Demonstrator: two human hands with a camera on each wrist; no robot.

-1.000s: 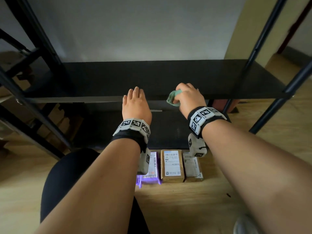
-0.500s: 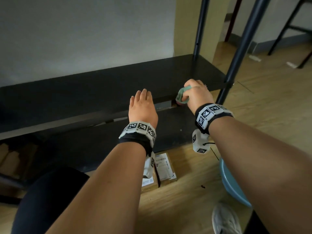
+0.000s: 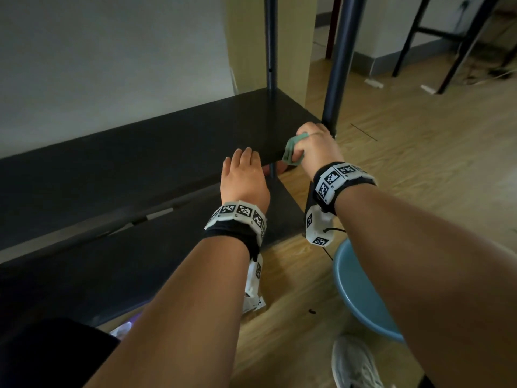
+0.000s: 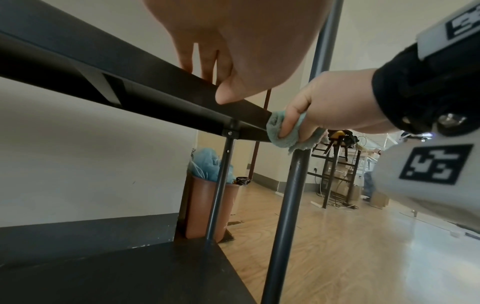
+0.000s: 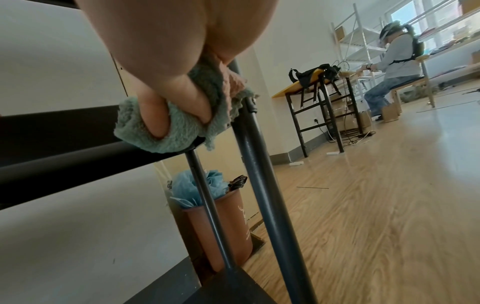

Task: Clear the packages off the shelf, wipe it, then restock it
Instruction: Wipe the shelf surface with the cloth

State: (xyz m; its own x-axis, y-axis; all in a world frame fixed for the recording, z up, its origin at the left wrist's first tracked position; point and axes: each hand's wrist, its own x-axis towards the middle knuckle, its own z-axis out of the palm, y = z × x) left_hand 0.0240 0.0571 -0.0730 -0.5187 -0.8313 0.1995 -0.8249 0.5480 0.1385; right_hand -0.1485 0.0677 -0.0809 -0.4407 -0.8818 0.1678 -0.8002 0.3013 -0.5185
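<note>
At five o'clock by our right forearm, on the wooden floor, sits a blue basin [image 3: 361,298]. Ahead at twelve, our left hand [image 3: 242,180] rests with straight fingers on the front edge of the black shelf [image 3: 140,163]. Just beyond at one o'clock, our right hand [image 3: 317,148] grips a green cloth [image 3: 291,152] against the shelf's corner, beside the dark upright post [image 3: 340,60].

Pale wall [image 3: 112,65], wood-look floor [image 3: 419,163], brown bin [image 5: 221,226], distant desk [image 5: 311,82]
</note>
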